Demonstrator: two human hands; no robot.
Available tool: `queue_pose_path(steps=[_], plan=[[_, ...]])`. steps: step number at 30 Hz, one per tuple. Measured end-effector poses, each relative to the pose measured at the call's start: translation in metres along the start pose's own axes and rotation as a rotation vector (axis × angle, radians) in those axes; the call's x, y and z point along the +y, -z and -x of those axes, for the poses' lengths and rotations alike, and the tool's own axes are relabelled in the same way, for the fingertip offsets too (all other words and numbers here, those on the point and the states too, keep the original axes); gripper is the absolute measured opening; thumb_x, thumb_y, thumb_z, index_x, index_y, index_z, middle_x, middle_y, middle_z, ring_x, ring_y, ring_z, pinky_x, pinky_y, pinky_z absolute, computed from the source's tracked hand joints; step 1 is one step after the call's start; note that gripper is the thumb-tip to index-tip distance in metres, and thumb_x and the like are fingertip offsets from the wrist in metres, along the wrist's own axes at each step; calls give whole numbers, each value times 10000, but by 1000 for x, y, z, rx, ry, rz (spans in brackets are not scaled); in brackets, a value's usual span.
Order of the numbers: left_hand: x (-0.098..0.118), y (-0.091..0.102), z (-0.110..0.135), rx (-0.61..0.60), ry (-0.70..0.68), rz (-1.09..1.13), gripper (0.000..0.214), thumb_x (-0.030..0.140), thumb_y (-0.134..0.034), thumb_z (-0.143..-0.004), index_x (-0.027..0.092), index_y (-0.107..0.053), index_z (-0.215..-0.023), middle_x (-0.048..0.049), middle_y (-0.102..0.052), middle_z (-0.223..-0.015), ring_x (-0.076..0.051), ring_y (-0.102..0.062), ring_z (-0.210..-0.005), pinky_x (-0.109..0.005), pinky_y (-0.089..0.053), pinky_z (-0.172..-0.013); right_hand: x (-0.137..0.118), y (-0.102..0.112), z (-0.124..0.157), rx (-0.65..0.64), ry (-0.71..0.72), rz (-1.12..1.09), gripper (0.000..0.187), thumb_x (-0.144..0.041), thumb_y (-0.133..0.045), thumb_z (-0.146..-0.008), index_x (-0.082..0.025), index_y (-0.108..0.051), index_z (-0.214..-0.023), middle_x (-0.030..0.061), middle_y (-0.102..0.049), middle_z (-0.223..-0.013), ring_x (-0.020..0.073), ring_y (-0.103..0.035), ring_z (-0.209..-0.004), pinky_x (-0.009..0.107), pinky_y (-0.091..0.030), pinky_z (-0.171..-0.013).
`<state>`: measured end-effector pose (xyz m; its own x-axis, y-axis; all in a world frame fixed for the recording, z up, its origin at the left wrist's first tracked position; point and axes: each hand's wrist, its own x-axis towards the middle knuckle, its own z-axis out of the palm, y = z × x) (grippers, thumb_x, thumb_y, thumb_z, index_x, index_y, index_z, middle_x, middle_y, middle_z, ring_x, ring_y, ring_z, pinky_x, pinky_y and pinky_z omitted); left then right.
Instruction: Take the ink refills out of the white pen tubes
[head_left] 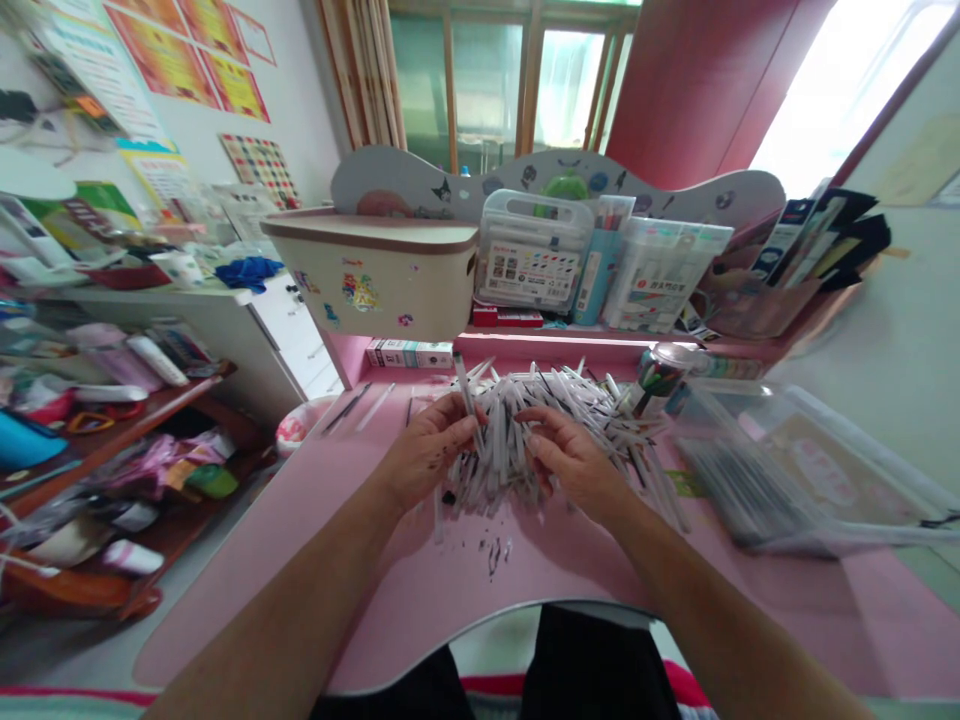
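Observation:
A large heap of slim white pens (501,455) lies on the pink desk (300,560). At its left side my left hand (435,445) is closed, thumb against fingers, around one pen (463,378) that stands nearly upright. Dark smudges mark this hand. My right hand (574,460) is over the middle of the heap, its thumb and forefinger bent and apart, with nothing visible between them. Small dark ink marks (493,555) dot the desk in front of the heap. A few separate pens (346,408) lie to the left.
On the right is a clear plastic box (810,470) with many thin sticks inside. A jar of pens (660,375) stands behind it. The shelf above carries a cream bin (375,280), marker cases (534,250) and a pen holder (765,300).

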<state>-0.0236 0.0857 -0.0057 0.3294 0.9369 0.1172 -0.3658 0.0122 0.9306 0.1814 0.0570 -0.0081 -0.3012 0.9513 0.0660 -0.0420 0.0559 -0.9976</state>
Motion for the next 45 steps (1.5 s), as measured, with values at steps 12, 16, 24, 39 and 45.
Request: queue_pose_path(steps=[12, 16, 24, 39, 45], plan=[[-3, -10, 1, 149, 62, 145, 378, 248, -911, -582, 155, -632, -819, 3, -708, -714, -133, -706, -649, -191, -583, -566, 11, -3, 6, 29, 55, -26, 224, -361, -568, -865, -189, -617, -1000, -59, -472, -592, 72, -415, -443, 211, -307, -429], [-3, -12, 1, 172, 47, 133, 381, 255, -907, -589, 152, -622, -819, 0, -711, -699, -136, -709, -640, -186, -584, -552, 14, -1, 6, 55, 70, -24, 258, -372, -569, -874, -184, -641, -1036, -61, -476, -568, 74, -412, -439, 218, -307, -438], [-7, -14, 3, 143, 54, 121, 343, 252, -895, -614, 152, -623, -797, -2, -716, -683, -144, -720, -652, -191, -589, -564, 9, -6, 7, 67, 105, -15, 239, -355, -586, -863, -186, -579, -1031, -78, -482, -575, 70, -418, -430, 209, -327, -427], [-11, -24, 4, 143, 44, 144, 305, 237, -912, -575, 150, -700, -776, -13, -752, -697, -116, -706, -611, -195, -592, -627, 9, -7, 6, 79, 116, -105, 141, -316, -590, -866, -209, -499, -877, -61, -591, -640, 82, -545, -470, 195, -454, -427], [-15, -22, 4, 142, 4, 57, 267, 245, -885, -623, 157, -703, -798, -17, -755, -715, -127, -706, -628, -214, -584, -643, 11, -6, 7, 71, 57, -158, 199, -356, -624, -847, -211, -493, -883, -60, -603, -639, 86, -555, -464, 195, -468, -415]])
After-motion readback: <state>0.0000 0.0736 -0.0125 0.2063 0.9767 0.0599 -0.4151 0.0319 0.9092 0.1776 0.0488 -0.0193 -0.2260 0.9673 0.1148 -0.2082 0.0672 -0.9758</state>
